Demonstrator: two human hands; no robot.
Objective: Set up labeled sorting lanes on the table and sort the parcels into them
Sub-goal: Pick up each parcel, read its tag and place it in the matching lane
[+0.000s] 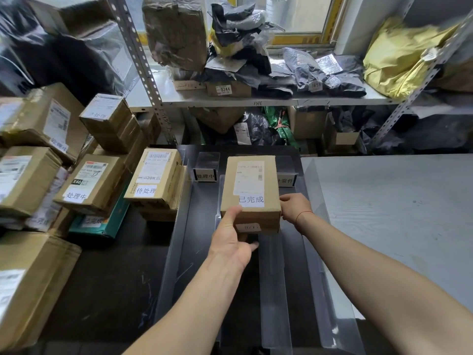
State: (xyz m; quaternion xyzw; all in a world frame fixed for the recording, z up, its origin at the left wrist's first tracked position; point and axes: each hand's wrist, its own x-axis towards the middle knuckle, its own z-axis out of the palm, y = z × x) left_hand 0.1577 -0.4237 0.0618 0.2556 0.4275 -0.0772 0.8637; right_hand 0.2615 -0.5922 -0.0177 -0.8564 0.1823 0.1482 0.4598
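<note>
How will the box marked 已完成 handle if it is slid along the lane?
The taped cardboard box looks stiff and flat-bottomed, so it should slide, not tip. Left hand and right hand carry it easily; probably light.

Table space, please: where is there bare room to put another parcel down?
The grey tabletop right of the clear dividers is bare. The lane under the 处理中 sign is free. The left side is crowded with stacked boxes.

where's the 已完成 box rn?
Head view, centre: the 已完成 box is held by the left hand and right hand, over the lanes between the 处理中 sign and a partly hidden sign.
</note>
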